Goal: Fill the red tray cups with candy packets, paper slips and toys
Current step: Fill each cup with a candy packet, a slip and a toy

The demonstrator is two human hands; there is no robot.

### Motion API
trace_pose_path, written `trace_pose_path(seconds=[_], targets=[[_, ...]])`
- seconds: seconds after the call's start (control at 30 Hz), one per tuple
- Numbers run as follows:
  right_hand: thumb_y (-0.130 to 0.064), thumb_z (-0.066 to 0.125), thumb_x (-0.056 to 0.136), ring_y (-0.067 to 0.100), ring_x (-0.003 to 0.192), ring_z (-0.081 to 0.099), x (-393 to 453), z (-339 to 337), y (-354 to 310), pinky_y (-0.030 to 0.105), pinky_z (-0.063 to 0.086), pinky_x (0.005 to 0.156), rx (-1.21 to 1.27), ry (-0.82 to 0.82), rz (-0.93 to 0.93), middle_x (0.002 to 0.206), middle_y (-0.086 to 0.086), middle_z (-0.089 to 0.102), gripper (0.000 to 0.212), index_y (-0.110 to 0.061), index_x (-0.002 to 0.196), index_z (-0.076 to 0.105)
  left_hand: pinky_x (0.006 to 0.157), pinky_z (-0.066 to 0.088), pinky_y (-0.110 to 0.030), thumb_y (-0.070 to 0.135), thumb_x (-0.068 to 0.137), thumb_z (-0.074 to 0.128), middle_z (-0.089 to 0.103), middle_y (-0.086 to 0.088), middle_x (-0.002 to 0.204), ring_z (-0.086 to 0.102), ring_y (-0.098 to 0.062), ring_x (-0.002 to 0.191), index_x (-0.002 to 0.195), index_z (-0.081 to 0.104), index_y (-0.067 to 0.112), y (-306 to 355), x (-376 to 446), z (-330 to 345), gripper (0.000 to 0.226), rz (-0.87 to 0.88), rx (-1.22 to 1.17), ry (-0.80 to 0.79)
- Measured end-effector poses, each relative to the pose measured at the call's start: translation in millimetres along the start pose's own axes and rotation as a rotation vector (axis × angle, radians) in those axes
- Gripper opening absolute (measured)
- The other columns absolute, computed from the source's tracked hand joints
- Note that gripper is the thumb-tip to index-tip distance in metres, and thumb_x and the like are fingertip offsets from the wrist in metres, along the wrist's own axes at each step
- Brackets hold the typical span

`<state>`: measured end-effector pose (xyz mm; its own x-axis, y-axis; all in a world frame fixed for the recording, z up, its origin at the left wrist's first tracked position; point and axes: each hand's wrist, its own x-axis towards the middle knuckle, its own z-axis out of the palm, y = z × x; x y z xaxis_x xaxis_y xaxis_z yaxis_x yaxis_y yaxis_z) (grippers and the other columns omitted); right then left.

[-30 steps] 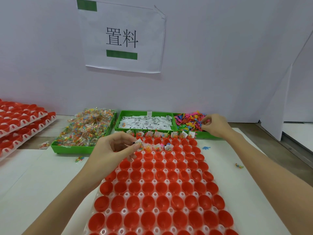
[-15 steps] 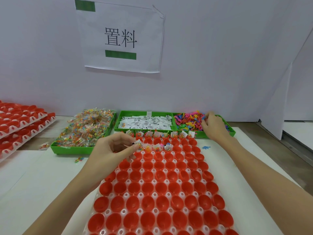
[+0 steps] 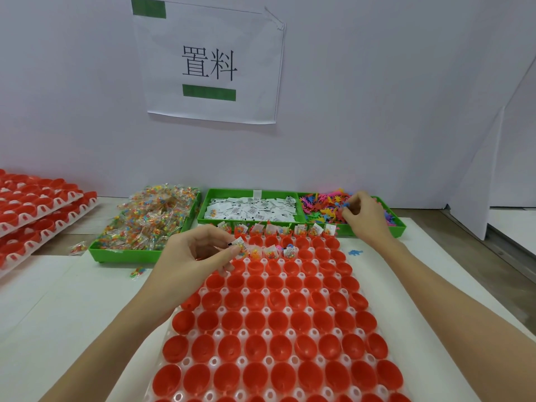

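Note:
A red tray of cups (image 3: 278, 329) lies on the white table in front of me. Its far row and part of the second row hold candy packets and paper slips (image 3: 271, 229). My left hand (image 3: 200, 250) hovers over the tray's far left corner and pinches a paper slip with a candy packet (image 3: 241, 245) between thumb and fingers. My right hand (image 3: 364, 219) reaches into the green bin of coloured plastic toys (image 3: 322, 206), fingers curled around a blue toy (image 3: 346, 205). Behind the tray stand the green bin of paper slips (image 3: 252, 207) and the green bin of candy packets (image 3: 150, 221).
Stacked red cup trays (image 3: 34, 207) sit at the far left. Loose candy packets (image 3: 137, 272) lie on the table by the candy bin. A blue toy (image 3: 355, 252) lies right of the tray. A white wall with a paper sign (image 3: 210, 62) stands behind.
My right hand has moved from the left part of the toy bin further right and deeper into it. My left hand stays over the tray corner with its pinched items.

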<state>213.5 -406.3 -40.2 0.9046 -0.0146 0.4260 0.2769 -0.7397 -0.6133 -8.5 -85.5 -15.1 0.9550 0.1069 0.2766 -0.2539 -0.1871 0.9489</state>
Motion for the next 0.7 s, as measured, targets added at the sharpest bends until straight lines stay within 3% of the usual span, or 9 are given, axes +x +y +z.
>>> trace_pose_path(seconds=[0.2,0.37,0.57,0.7], targets=[[-0.018,0.067,0.098,0.005,0.071,0.062,-2.4,-1.5,-1.9,0.017,0.044,0.061,0.054,0.016,-0.046,0.079,-0.005,0.066,0.006,-0.017,0.102,0.063,0.065,0.056,-0.021,0.023,0.08,0.083,0.075,-0.008,0.076,0.07,-0.018,0.062,0.09,0.077,0.014,-0.4,0.2,-0.6,0.015,0.003,0.016,-0.006],[-0.016,0.073,0.093,0.013,0.083,0.065,-1.4,-5.9,-3.7,0.015,0.046,0.071,0.065,0.064,-0.022,0.092,-0.001,0.069,0.014,-0.009,0.105,0.073,0.065,0.056,-0.021,0.018,0.082,0.083,0.075,-0.009,0.077,0.071,-0.019,0.063,0.091,0.076,0.01,-1.0,-0.3,1.0,0.014,0.013,0.022,0.0],[-0.015,0.075,0.091,0.017,0.093,0.07,-22.4,-14.1,-30.0,0.033,0.057,0.09,0.27,0.007,0.033,0.1,0.004,0.075,0.023,-0.007,0.113,0.075,0.066,0.057,-0.02,0.022,0.081,0.083,0.076,-0.008,0.081,0.073,-0.019,0.067,0.089,0.078,0.016,-0.5,-2.3,3.1,0.011,0.031,0.03,0.002],[-0.016,0.076,0.091,0.013,0.091,0.071,-49.9,-18.3,-65.4,0.03,0.058,0.085,0.434,-0.122,0.019,0.098,0.002,0.076,0.02,-0.01,0.11,0.076,0.067,0.056,-0.018,0.023,0.08,0.083,0.077,-0.005,0.082,0.072,-0.014,0.071,0.089,0.08,0.022,-1.0,-2.5,4.1,0.009,0.043,0.053,0.008]])
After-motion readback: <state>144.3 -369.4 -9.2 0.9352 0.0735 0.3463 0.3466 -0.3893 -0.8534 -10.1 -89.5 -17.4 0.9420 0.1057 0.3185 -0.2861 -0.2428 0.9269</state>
